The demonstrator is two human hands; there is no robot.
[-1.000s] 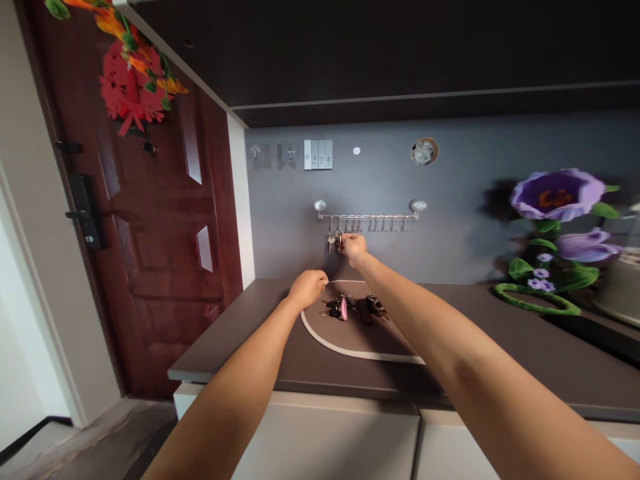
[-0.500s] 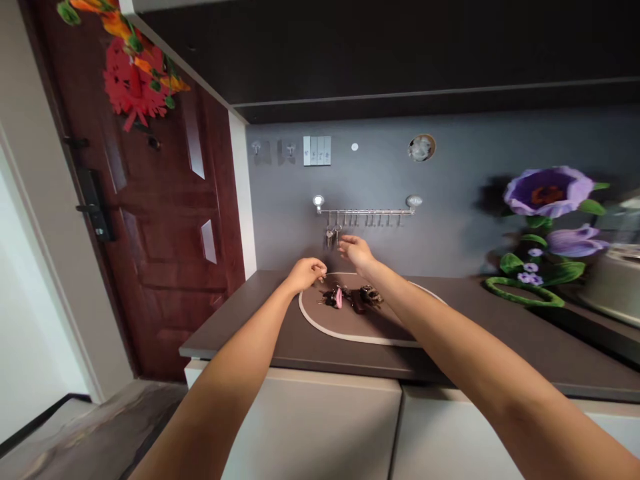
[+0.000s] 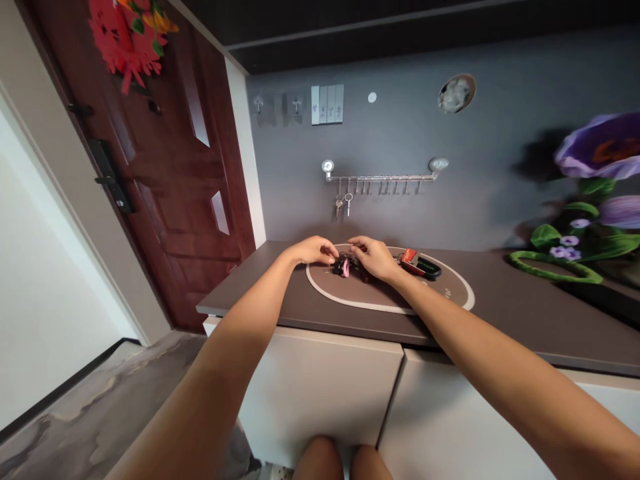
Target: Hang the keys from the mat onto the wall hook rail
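On the brown mat [image 3: 350, 301] with a pale rim lies a bunch of dark keys with a pink ring [image 3: 345, 268]. My left hand [image 3: 317, 251] is at its left side, thumb and fingers curved close to the keys; whether it grips one cannot be made out. Over the dark items just right of the pink ring is my right hand [image 3: 373, 256], its fingers bent down and partly hiding them. Above, two sets of keys [image 3: 343, 206] hang from the left hooks of a clear hook rail [image 3: 383, 178] on the grey wall.
Red and black key items [image 3: 421, 267] lie on the mat's right part. Purple flowers with a green ring base [image 3: 555, 267] stand at the right. A dark shelf overhangs the counter [image 3: 505, 313]; a red-brown door [image 3: 190, 200] is at the left.
My right hand has come down from beside the hanging keys to the items on the mat. My left hand has moved closer to the pink-ringed bunch. The view has tilted down.
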